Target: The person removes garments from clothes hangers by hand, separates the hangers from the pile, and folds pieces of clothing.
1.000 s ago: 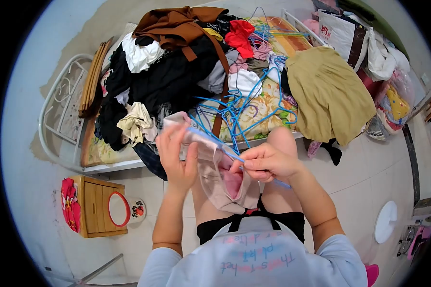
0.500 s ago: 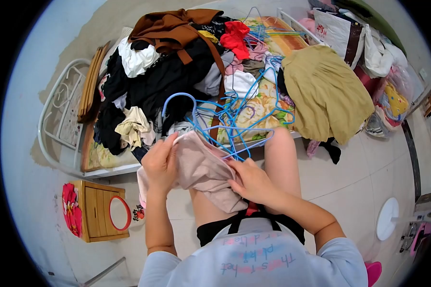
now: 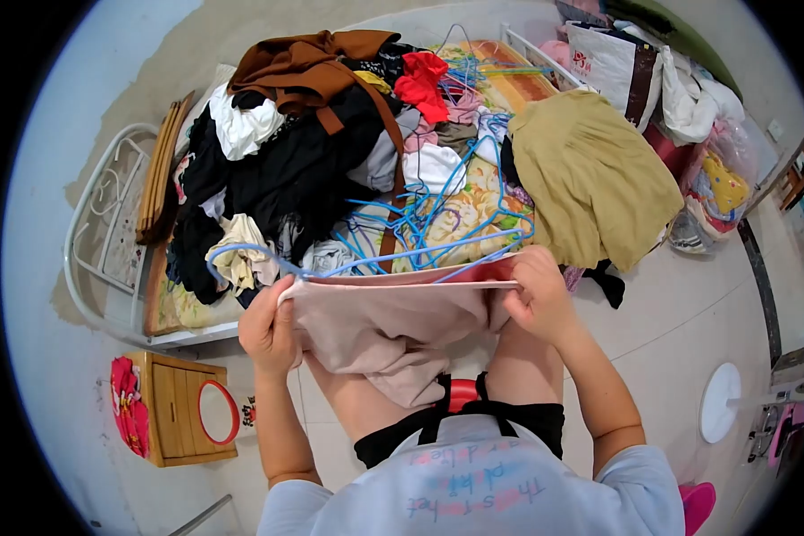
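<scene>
Across my lap a pale pink garment (image 3: 393,322) is stretched sideways by its open edge. My left hand (image 3: 266,330) is closed on the left end of that edge. At the opposite end my right hand (image 3: 541,290) pinches the same edge. A blue clothes hanger (image 3: 438,247) sits partly inside the opening, its large hook pointing left over the bed. The hanger's lower part is hidden by the cloth. Just beyond lies a tangle of blue hangers (image 3: 411,219) on the bed.
A heap of dark clothes (image 3: 317,170) covers the bed's left side, with a brown garment (image 3: 304,67) on top. Khaki cloth (image 3: 590,174) hangs over the bed edge at right. A wooden cabinet (image 3: 180,420) stands at lower left, and stuffed bags (image 3: 612,71) at upper right.
My right hand has moved right and up, pulling the garment's edge taut. The hanger has turned, its hook swinging left and its far end now near my right hand.
</scene>
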Demonstrator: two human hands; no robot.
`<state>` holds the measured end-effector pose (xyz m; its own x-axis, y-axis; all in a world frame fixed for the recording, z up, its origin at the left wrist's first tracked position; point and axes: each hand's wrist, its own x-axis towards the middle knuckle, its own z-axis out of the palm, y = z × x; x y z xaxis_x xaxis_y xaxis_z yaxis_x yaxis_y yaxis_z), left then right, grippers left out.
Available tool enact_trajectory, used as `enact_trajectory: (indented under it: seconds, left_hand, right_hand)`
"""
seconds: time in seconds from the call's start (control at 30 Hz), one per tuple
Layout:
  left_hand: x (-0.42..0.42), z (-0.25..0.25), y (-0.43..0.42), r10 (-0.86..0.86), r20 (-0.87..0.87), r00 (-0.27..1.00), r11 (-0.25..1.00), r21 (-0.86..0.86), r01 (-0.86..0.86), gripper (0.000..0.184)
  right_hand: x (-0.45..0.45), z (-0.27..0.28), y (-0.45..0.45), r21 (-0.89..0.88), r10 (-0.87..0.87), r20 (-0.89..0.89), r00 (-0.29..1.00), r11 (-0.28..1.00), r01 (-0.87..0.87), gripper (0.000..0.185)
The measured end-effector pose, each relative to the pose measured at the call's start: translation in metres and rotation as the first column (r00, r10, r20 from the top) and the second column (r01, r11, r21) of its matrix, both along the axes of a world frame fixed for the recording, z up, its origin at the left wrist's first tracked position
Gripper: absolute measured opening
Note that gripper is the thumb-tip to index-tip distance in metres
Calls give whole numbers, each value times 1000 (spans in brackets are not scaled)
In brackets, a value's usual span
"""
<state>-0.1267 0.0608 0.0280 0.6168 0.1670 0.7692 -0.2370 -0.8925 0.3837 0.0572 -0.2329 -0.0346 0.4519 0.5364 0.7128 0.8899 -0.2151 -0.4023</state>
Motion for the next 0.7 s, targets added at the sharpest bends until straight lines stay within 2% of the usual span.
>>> enact_trajectory:
  seconds: [0.1, 0.2, 0.23, 0.3, 0.37, 0.47, 0.53, 0.6, 0.7]
  left_hand:
    - [-5, -9, 4, 16, 95, 995, 999, -50, -12, 19]
    - [-11, -14, 13, 21, 57, 998, 998, -56, -18, 20]
    - [-14, -11, 12, 28, -6, 1000, 999, -33, -28, 20]
    - [-19, -4, 11, 43, -69, 997, 999, -11, -43, 20]
    - [-21, 0, 5, 68, -156, 985, 992, 111, -51, 23]
    - [-12, 0, -10, 34, -117, 993, 998, 62, -27, 27]
    - [-3, -7, -21, -2, -104, 995, 995, 100, 12, 33]
    - [5, -6, -41, -40, -288, 957, 968, 227, 109, 36]
    - [7, 1, -52, -38, -357, 933, 966, 227, 126, 38]
  right_hand:
    - [2, 7, 2, 62, 45, -42, 998, 997, -43, 14]
    - [0, 19, 0, 12, 74, -98, 992, 997, -73, 15]
    - [1, 21, 0, 13, 80, -98, 992, 997, -79, 15]
    - [2, 25, 0, 99, 187, -2, 982, 978, -186, 19]
    - [-3, 34, 1, 112, 204, -3, 979, 973, -202, 17]
    - [-19, 38, 19, 148, 240, 7, 971, 960, -238, 15]
    - [-36, 37, 32, 172, 265, 17, 964, 949, -264, 14]
    - [-48, 33, 37, 32, 299, -94, 950, 954, -297, 19]
    - [-39, 31, 25, 62, 198, -173, 965, 980, -190, 15]
